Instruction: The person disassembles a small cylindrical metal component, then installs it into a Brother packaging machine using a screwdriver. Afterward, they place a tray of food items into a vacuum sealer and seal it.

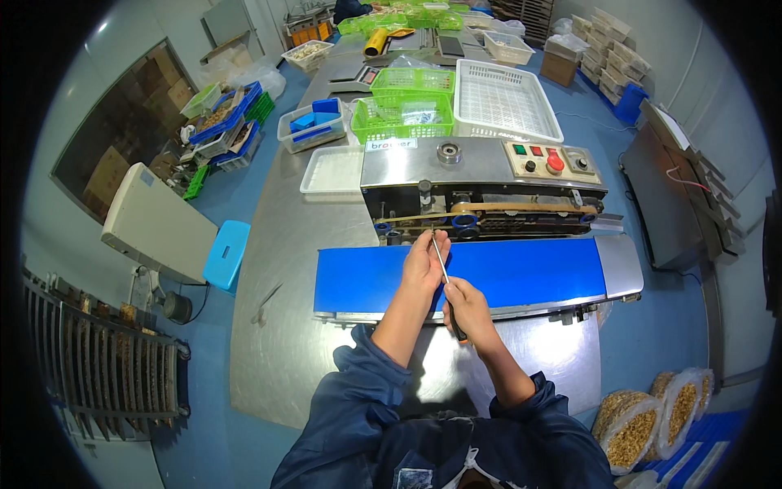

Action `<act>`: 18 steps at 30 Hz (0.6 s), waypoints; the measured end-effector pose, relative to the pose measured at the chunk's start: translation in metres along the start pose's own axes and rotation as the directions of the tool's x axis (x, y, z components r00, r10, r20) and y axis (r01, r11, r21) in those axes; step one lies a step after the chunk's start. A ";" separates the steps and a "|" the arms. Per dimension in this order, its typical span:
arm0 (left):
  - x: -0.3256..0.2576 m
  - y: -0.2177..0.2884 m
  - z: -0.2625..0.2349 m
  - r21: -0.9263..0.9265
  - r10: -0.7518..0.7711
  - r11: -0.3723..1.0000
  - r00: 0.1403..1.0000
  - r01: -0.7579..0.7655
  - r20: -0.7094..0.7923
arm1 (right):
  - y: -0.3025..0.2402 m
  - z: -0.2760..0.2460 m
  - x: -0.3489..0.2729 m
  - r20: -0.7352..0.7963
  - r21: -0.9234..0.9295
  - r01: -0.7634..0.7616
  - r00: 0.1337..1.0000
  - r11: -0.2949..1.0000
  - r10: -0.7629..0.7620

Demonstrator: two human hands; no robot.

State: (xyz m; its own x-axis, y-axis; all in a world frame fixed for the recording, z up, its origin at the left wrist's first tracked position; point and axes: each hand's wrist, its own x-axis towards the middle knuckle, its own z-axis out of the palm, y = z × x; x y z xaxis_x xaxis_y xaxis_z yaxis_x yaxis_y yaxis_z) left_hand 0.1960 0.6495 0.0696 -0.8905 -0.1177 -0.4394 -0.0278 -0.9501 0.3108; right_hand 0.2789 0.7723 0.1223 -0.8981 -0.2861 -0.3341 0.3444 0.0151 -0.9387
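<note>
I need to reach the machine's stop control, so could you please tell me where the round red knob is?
In the head view, the round red knob sits on the control panel at the steel sealing machine's upper right, just in front of the white perforated tray.

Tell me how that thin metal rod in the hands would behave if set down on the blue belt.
The thin rod looks straight and metallic, so probably stiff. Its round, slim shape may roll on the flat blue belt. The right hand grips its dark handle end, likely the heavier end.

head view | looks down, close over sealing machine [481, 191]; fisheye
</note>
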 end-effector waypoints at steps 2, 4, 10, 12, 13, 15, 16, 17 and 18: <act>0.007 0.001 0.003 -0.021 0.011 1.000 1.000 -0.011 -0.005 | 0.001 0.000 0.009 -0.011 0.037 -0.009 1.000 0.999 0.010; 0.012 0.001 0.007 -0.030 0.017 0.999 1.000 -0.017 -0.013 | 0.000 0.000 0.016 -0.012 0.044 -0.013 1.000 0.999 0.014; 0.019 -0.002 0.014 -0.019 0.008 1.000 0.998 -0.010 -0.065 | -0.004 -0.004 0.020 -0.023 0.077 -0.093 0.995 0.993 0.095; 0.020 -0.003 0.015 0.000 0.008 1.000 0.996 -0.008 -0.086 | -0.005 -0.005 0.020 -0.024 0.073 -0.092 0.995 0.993 0.094; 0.020 -0.002 0.015 0.008 0.007 1.000 0.996 -0.006 -0.087 | -0.004 -0.004 0.020 -0.022 0.076 -0.092 0.995 0.993 0.094; 0.020 -0.001 0.016 0.024 0.005 1.000 0.996 -0.003 -0.089 | -0.004 -0.004 0.021 -0.021 0.079 -0.084 0.996 0.993 0.086; 0.023 0.000 0.016 0.033 0.018 0.999 0.996 -0.016 -0.084 | -0.003 -0.003 0.023 -0.020 0.079 -0.077 0.997 0.994 0.079; 0.025 0.001 0.016 0.042 0.033 0.999 0.996 -0.029 -0.079 | -0.003 -0.002 0.024 -0.019 0.078 -0.070 0.997 0.995 0.071; 0.027 0.002 0.015 0.050 0.048 0.998 0.996 -0.044 -0.073 | -0.004 -0.001 0.025 -0.019 0.100 -0.080 0.996 0.992 0.083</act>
State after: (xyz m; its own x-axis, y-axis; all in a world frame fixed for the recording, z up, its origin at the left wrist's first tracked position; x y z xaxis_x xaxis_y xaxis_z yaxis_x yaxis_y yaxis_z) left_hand 0.1653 0.6486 0.0709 -0.8553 -0.1836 -0.4845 -0.0113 -0.9283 0.3717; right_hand 0.2552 0.7658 0.1180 -0.8716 -0.2654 -0.4122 0.4412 -0.0579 -0.8955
